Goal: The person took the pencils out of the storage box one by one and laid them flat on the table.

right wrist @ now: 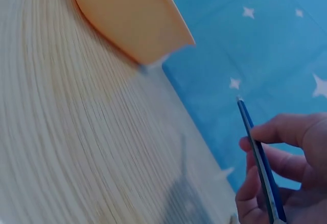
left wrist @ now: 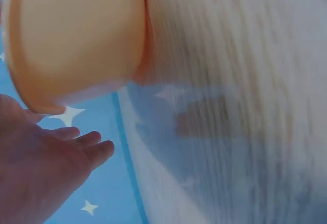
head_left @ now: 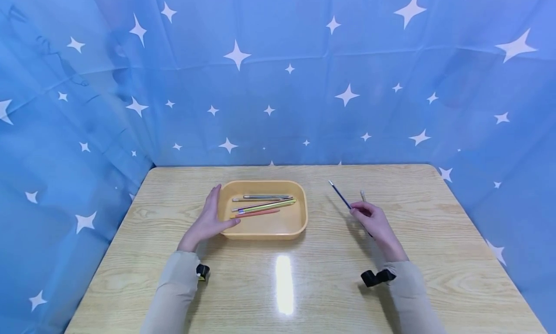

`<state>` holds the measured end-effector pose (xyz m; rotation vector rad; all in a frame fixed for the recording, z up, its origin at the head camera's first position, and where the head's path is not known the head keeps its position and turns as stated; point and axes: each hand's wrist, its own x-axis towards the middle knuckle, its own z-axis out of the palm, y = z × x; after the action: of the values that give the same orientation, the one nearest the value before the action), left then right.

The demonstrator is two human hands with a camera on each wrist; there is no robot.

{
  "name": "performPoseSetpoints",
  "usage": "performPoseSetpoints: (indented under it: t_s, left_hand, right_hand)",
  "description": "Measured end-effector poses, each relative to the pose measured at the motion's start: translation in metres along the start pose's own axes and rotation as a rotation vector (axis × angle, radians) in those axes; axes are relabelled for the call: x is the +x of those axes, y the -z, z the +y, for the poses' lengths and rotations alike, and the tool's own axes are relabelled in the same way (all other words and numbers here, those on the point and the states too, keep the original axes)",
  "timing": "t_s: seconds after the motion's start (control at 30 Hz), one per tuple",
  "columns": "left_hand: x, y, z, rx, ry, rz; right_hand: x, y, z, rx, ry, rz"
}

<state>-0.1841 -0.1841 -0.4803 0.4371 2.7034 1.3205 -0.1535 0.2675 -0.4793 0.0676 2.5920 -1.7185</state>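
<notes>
– Starting at the left, what is that hand doing?
– A grey sleeve (head_left: 171, 290) leads to the left hand (head_left: 209, 221). Its fingers are spread and fairly straight along the left end of a yellow-orange tray (head_left: 282, 224), and its thumb reaches over the rim.
– So the tray is between the hands?
– Yes, touching the left one and well apart from the right, on a wood-grain surface (head_left: 330, 295).
– And inside it?
– Several pencils (head_left: 265, 207), lying roughly side by side to the right of the left thumb: dark, tan, yellow-green and orange-red ones.
– What about the right hand (head_left: 375, 224)?
– Thumb and fingers are pinched on a dark blue pencil (head_left: 340, 195), tilted, its pale-tipped end pointing away and toward the tray side.
– Anything near it?
– Another pencil (head_left: 363, 196) shows just beyond those knuckles, partly hidden by them. Behind everything hangs a blue star-patterned curtain (head_left: 304, 117).
</notes>
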Motion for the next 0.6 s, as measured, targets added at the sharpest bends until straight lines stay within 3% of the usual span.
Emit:
performPoseSetpoints:
  t_s: [0.17,0.23,0.4,0.47,0.6]
  left_hand:
    - [-0.001,0.0,-0.004,-0.117,0.072,-0.06]
    - [-0.004,0.003,0.007,-0.147,0.097,-0.08]
    - [-0.003,0.001,0.009,-0.134,0.109,-0.081]
    - [0.0,-0.002,-0.002,-0.133,0.114,-0.074]
    - [0.001,-0.001,-0.003,-0.14,0.126,-0.087]
  right_hand:
    - [0.0,0.015,0.012,-0.021,-0.023,0.056]
    - [0.001,0.023,0.016,-0.041,-0.029,0.084]
    - [0.004,0.039,0.023,-0.107,-0.075,0.11]
    - [0.005,0.044,0.024,-0.139,-0.095,0.108]
    - [0.007,0.049,0.03,-0.219,-0.111,0.105]
